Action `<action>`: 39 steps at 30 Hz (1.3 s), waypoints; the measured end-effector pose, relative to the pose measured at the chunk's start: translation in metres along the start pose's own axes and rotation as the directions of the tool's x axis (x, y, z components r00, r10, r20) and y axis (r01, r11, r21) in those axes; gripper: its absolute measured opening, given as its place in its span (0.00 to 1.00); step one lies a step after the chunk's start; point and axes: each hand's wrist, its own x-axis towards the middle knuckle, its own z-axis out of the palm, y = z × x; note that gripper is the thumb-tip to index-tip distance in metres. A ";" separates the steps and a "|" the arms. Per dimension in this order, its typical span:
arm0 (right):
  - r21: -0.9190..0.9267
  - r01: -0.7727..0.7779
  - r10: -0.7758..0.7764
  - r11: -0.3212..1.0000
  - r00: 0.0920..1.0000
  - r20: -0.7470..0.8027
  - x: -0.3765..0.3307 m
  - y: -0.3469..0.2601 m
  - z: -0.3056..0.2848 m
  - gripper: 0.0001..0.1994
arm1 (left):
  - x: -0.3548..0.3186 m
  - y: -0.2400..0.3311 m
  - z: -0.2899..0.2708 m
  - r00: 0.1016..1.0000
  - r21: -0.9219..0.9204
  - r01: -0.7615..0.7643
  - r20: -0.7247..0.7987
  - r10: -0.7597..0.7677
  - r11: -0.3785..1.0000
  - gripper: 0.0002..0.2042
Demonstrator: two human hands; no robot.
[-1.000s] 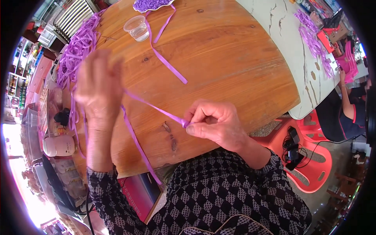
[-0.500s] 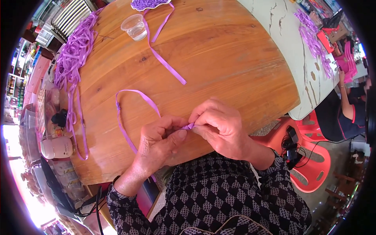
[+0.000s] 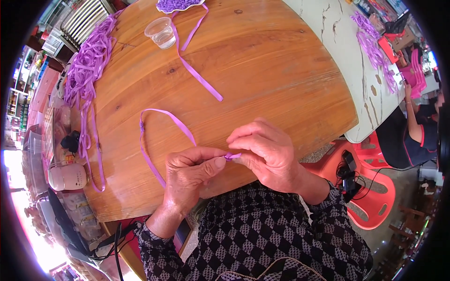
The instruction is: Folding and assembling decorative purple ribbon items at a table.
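Observation:
My left hand pinches a purple ribbon between thumb and forefinger. A small folded or knotted part of it sticks out past the fingertips. The rest of the ribbon loops out to the left over the wooden table, with a small knot along it. Close on the right, my right hand has its fingers spread from the thumb, around the short ribbon end. Its fingertips appear off the ribbon; whether the thumb touches it, I cannot tell.
On the wooden table are a clear plastic cup, a loose ribbon strip and a white dish of purple pieces. A ribbon heap lies left. At right are a red chair and another person's arm.
My right fingers have parted from the ribbon and lifted away from the thumb. The short ribbon end now shows between the hands. My left hand still pinches it, its forearm shifted slightly right.

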 end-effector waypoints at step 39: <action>0.101 0.026 -0.031 0.994 0.998 0.050 -0.008 0.006 0.009 0.11 | -0.009 -0.004 -0.015 0.921 0.441 -0.389 0.177 0.346 0.809 0.10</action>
